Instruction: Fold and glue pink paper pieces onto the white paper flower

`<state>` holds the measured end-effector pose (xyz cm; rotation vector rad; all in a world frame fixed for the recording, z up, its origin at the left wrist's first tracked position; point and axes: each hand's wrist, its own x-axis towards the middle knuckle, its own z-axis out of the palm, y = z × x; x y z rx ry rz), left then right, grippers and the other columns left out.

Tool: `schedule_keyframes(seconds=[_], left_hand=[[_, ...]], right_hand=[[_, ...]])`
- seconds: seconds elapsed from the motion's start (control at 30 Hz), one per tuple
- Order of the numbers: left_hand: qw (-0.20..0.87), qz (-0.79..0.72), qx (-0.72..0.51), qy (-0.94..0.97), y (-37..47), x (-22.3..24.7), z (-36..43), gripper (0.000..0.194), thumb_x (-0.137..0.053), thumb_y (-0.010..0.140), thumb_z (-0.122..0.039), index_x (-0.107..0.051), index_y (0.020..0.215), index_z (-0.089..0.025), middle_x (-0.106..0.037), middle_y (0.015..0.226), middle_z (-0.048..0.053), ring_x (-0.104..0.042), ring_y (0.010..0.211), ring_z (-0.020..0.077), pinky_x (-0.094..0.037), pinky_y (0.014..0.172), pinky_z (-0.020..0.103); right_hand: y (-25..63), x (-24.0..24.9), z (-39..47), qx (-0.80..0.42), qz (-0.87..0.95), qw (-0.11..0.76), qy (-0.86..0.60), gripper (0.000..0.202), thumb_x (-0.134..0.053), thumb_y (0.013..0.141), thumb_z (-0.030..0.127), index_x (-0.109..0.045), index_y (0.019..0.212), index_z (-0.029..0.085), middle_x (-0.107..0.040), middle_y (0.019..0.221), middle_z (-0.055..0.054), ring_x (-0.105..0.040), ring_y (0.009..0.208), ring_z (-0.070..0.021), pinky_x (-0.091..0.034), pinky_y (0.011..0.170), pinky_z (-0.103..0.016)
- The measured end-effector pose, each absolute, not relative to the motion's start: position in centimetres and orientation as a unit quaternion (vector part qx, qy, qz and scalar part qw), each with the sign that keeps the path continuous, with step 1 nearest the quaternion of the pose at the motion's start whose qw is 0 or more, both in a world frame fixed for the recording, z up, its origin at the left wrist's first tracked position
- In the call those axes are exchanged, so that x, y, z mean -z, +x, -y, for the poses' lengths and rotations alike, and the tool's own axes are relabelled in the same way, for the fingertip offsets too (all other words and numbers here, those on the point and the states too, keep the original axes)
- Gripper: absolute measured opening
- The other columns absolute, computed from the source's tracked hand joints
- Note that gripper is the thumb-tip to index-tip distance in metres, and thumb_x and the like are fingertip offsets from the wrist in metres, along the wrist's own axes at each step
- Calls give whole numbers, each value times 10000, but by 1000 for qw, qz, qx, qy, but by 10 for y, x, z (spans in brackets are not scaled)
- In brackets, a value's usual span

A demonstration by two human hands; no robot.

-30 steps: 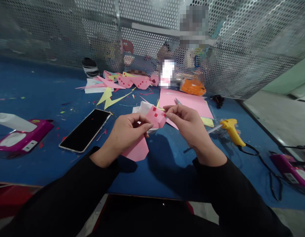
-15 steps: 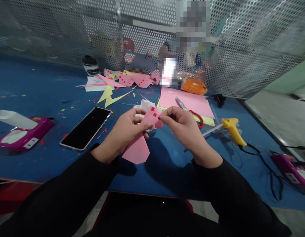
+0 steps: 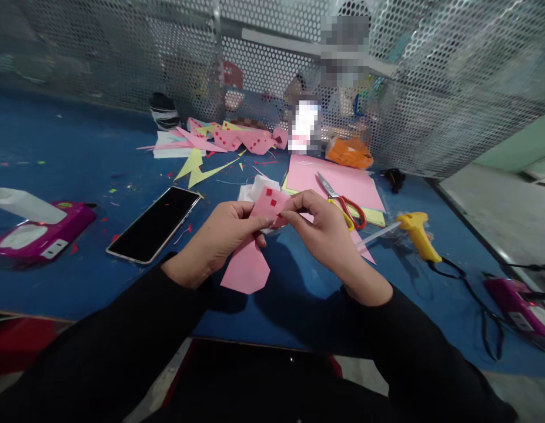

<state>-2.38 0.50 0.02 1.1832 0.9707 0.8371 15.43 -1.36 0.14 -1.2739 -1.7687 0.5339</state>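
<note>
A pink paper cutout (image 3: 246, 271), narrow in the middle and wider at its lower end, is held above the blue table. My left hand (image 3: 221, 238) is closed on it, thumb on top and fingers beneath. Small dark red squares (image 3: 269, 192) sit on its upper part. My right hand (image 3: 321, 226) has thumb and forefinger pinched at the cutout's upper right edge, by another red square (image 3: 279, 215); whether the fingertips grip the square or only press it cannot be made out. Crumpled white paper (image 3: 254, 187) lies just behind the cutout.
Scissors (image 3: 345, 205) rest on stacked pink and yellow sheets (image 3: 343, 176). To the right lies a yellow glue gun (image 3: 415, 232) with its cord. A phone (image 3: 155, 226) and a purple power strip (image 3: 43, 232) are at left. Paper scraps (image 3: 197, 170) lie farther back, before a perforated metal screen (image 3: 263, 64).
My right hand has shifted slightly left and down along the cutout, fingertips still at its edge. The scissors' yellow inner handle and a pink paper point near my right wrist now show.
</note>
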Motion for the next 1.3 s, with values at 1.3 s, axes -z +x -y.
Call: schedule_keyframes(seconds=[1.3], left_hand=[[565, -473, -372, 564, -25, 1, -3, 189, -738, 785, -349, -747, 790, -160, -606, 471, -17, -518, 389, 88, -400, 394, 181]], right_hand=[[147, 6, 13, -311, 612, 518, -510, 90, -623, 849, 251, -564, 906, 215, -630, 776, 24, -587, 705, -123, -454, 662, -305]])
